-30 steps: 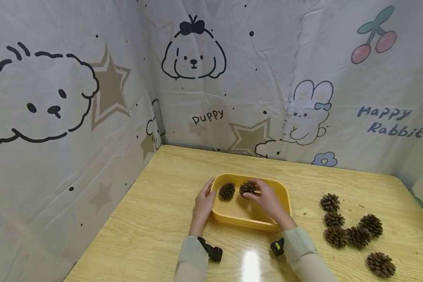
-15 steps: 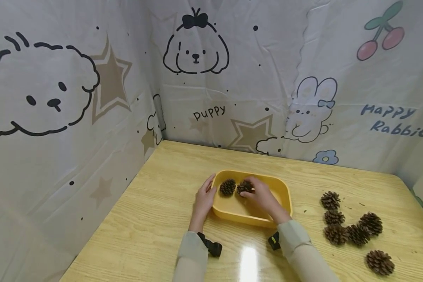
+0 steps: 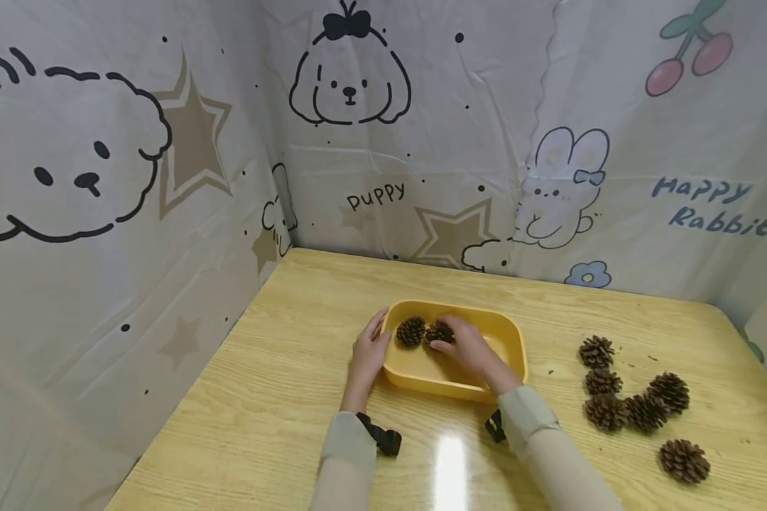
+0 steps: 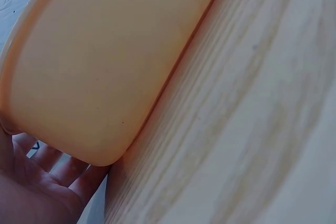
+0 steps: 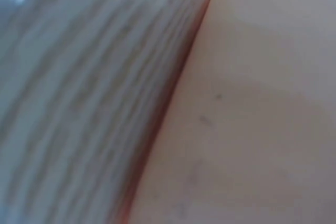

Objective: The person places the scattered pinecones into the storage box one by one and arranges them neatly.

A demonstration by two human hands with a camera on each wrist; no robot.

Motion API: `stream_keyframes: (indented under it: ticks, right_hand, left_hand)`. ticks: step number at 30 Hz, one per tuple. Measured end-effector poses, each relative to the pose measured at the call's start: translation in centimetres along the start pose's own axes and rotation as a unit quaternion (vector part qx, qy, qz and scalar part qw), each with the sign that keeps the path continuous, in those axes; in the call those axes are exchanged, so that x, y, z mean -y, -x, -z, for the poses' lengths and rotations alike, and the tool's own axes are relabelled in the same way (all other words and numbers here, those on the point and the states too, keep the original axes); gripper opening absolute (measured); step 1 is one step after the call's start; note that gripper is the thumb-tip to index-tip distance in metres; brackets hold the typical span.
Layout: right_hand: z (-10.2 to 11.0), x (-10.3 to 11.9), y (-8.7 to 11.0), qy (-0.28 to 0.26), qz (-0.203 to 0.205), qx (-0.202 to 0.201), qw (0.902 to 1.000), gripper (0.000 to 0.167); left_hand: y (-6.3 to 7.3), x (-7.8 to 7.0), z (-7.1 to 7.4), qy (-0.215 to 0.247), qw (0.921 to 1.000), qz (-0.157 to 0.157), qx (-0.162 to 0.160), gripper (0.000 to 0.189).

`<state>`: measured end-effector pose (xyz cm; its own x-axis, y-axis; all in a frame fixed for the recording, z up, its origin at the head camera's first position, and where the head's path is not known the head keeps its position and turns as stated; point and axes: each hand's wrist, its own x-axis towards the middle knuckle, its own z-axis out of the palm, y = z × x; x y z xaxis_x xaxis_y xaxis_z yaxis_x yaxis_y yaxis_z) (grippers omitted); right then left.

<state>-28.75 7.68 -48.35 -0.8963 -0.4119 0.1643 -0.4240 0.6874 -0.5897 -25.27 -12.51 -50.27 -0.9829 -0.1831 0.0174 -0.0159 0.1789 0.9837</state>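
My left hand (image 3: pixel 367 355) holds the left end of a yellow plastic tub (image 3: pixel 422 384), thumb at the rim and fingers along the outer wall. The left wrist view shows those fingers (image 4: pixel 50 179) behind the tub's lower corner. Inside the tub, my right hand (image 3: pixel 471 348) grips a brown pine cone (image 3: pixel 437 334) between thumb and fingers, covering its right part. Another pine cone (image 3: pixel 411 331) lies close beside it on the left. Only the tub's outer side wall (image 5: pixel 252 108) and the tabletop show in the right wrist view; hand and cone are out of it.
On the wooden table (image 3: pixel 281 369), right of the tub, lies a cluster of several pine cones (image 3: pixel 606 412), with one pine cone (image 3: pixel 684 461) apart nearer the front. Small dark bits lie around them. A printed cloth (image 3: pixel 371 163) hangs behind and at the left.
My right hand has moved left inside the tub with its pine cone, which now sits right beside the other one. My left hand keeps its place on the tub.
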Motion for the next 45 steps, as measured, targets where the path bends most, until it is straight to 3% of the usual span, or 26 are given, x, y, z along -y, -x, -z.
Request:
stream_keyframes:
  ticks: [6,19,31,45]
  right_hand:
    - [0.1,0.0,0.0,-0.008,-0.004,0.011,0.9999,0.055]
    - [1.3,0.5,1.0,-0.058,-0.06,0.019,0.9963,0.064]
    - [3.1,0.0,3.7,-0.081,-0.009,-0.072,0.9941,0.051]
    - [4.6,-0.9,6.6,-0.101,0.02,-0.123,0.987,0.049]
  left_hand:
    - [-0.1,0.0,-0.2,0.004,1.0,0.005,0.0,0.047]
    - [0.0,0.0,-0.2,-0.002,0.9998,0.01,-0.015,0.048]
    - [0.0,-0.1,-0.4,0.005,0.9996,0.02,-0.019,0.047]
    - [0.0,0.0,-0.4,0.008,0.9994,0.031,-0.01,0.047]
